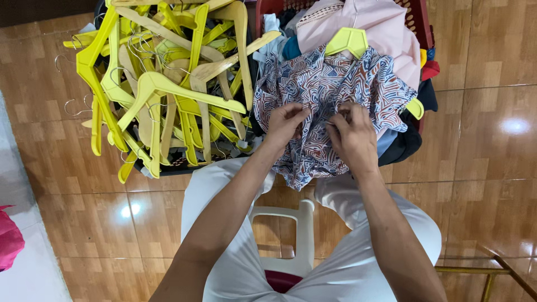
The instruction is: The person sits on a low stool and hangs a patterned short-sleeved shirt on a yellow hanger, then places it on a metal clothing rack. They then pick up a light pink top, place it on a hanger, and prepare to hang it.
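At the far left edge, a pink cloth is being shown only in part on a pale surface. Further right, a heap of yellow hangers is being held in a dark basket on the brown tiled floor. Beside it, a patterned shirt on a yellow hanger is being draped over clothes in a red basket. Its front is being pinched by the left hand, fingers closed on the fabric, and by the right hand, fingertips likewise clamped on the cloth just beside it. Below, a white stool is being straddled.
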